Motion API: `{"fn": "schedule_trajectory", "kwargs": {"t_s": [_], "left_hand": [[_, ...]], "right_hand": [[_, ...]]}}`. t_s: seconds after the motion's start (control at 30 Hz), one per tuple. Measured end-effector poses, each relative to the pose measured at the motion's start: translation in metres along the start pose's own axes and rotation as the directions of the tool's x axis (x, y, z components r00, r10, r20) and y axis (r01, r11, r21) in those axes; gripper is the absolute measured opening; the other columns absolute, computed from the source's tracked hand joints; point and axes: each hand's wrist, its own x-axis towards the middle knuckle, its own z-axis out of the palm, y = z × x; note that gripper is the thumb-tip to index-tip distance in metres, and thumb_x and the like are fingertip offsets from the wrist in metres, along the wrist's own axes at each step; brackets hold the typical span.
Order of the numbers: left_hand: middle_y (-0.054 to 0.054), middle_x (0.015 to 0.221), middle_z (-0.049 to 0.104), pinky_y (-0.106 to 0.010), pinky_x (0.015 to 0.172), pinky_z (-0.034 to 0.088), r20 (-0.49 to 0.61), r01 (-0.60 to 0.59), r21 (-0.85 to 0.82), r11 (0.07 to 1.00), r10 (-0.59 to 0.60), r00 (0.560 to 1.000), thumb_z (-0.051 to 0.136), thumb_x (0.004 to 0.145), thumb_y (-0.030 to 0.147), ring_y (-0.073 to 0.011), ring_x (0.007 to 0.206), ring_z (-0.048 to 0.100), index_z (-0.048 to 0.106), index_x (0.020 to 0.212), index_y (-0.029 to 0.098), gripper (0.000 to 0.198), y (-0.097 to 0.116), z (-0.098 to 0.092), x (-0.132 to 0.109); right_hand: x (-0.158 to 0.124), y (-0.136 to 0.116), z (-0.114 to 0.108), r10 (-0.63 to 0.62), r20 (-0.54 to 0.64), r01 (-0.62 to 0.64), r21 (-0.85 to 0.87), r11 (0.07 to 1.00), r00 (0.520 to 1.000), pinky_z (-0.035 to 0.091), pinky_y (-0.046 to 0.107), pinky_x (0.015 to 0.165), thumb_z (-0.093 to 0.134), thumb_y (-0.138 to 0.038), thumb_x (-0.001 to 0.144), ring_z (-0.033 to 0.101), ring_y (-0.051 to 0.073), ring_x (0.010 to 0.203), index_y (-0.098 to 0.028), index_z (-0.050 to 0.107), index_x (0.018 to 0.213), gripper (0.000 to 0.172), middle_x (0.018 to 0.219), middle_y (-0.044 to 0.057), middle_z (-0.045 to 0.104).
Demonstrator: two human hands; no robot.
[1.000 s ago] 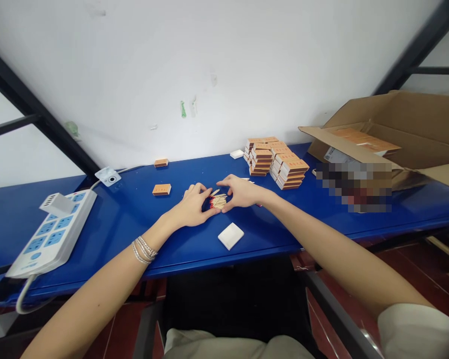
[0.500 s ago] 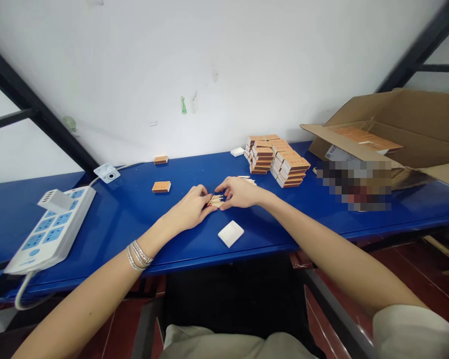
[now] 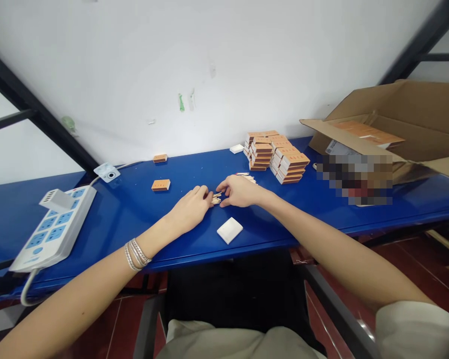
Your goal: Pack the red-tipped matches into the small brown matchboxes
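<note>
Fingertips (image 3: 208, 194) of the left hand (image 3: 189, 209) and the right hand (image 3: 239, 192) close in from either side on a small bundle of wooden matches (image 3: 216, 199), which lies on the bench (image 3: 115, 214) between them. Both grips are half-curled, palms down; whether either has real hold of the sticks, I cannot tell. The bundle's long axis runs roughly left to right, slightly tilted, with the left fingertips at one end and the right fingers just beside the other. Just beyond the right hand lies a second loose heap of matches (image 3: 247, 178). Nearer the front edge sits a white square pad (image 3: 229, 230). Toward the back edge stand stacked orange matchboxes (image 3: 280, 157), with two single matchboxes (image 3: 160, 185) off left, a power strip (image 3: 54, 229) at the left end and an open cardboard carton (image 3: 396, 104) at the right.
</note>
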Motion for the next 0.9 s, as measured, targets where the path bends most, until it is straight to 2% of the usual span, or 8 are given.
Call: {"fn": "schedule_trajectory", "kwargs": {"t_s": [0.17,0.37,0.5,0.6,0.73,0.9], "left_hand": [[-0.015,0.101,0.055,-0.041,0.080,0.046,0.011,0.012,-0.069,0.998,-0.012,1.000,0.027,0.102,0.026,-0.0250,0.089,0.051,0.061,0.107,0.009,0.039,-0.003,0.001,0.000],[-0.014,0.101,0.054,-0.040,0.082,0.045,0.009,0.059,-0.051,0.997,-0.059,0.998,0.033,0.101,0.021,-0.0249,0.091,0.051,0.062,0.106,0.010,0.031,0.000,0.002,-0.004],[-0.017,0.104,0.056,-0.042,0.082,0.046,0.000,0.101,0.004,0.995,-0.101,0.995,0.032,0.099,0.015,-0.0271,0.094,0.053,0.061,0.107,0.010,0.030,0.009,0.000,-0.006],[-0.016,0.104,0.060,-0.041,0.083,0.046,0.007,0.106,0.106,0.989,-0.107,0.994,0.034,0.096,0.009,-0.0268,0.094,0.055,0.061,0.108,0.010,0.030,0.017,0.000,-0.007],[-0.016,0.098,0.061,-0.041,0.082,0.046,-0.010,0.085,0.171,0.982,-0.084,0.996,0.035,0.093,0.004,-0.0271,0.093,0.057,0.062,0.106,0.009,0.030,0.025,-0.001,-0.010],[-0.018,0.100,0.059,-0.041,0.082,0.047,0.038,0.077,0.152,0.985,-0.083,0.996,0.032,0.094,0.004,-0.0286,0.094,0.056,0.060,0.110,0.004,0.033,0.024,-0.006,-0.010]], "right_hand": [[0.001,-0.007,0.005,0.005,-0.002,-0.005,0.077,0.997,1.000,0.053,0.023,0.074,0.076,-0.015,0.070,0.071,0.020,0.089,-0.014,0.076,0.100,0.030,0.088,0.006,0.077],[0.003,-0.005,0.007,-0.073,0.027,0.067,0.173,0.983,0.997,0.053,0.023,0.072,0.078,-0.016,0.068,0.071,0.018,0.084,-0.015,0.075,0.101,0.034,0.088,0.003,0.077],[-0.001,-0.013,0.006,-0.062,0.019,0.061,0.064,0.996,0.998,0.050,0.024,0.069,0.076,-0.020,0.072,0.070,0.019,0.081,-0.015,0.076,0.097,0.025,0.087,0.006,0.076],[-0.003,-0.015,0.011,-0.058,-0.013,0.059,0.058,0.997,0.998,0.049,0.024,0.068,0.070,-0.020,0.078,0.069,0.019,0.080,-0.015,0.075,0.093,0.017,0.087,0.007,0.076],[-0.004,-0.012,0.020,-0.102,-0.064,0.101,-0.024,0.995,0.993,0.048,0.026,0.074,0.064,-0.021,0.082,0.068,0.020,0.085,-0.015,0.072,0.092,0.013,0.093,0.010,0.074],[-0.005,-0.013,0.024,-0.129,-0.031,0.123,-0.156,0.980,0.991,0.046,0.029,0.081,0.059,-0.018,0.085,0.065,0.025,0.097,-0.012,0.067,0.095,0.013,0.100,0.016,0.071]]}}
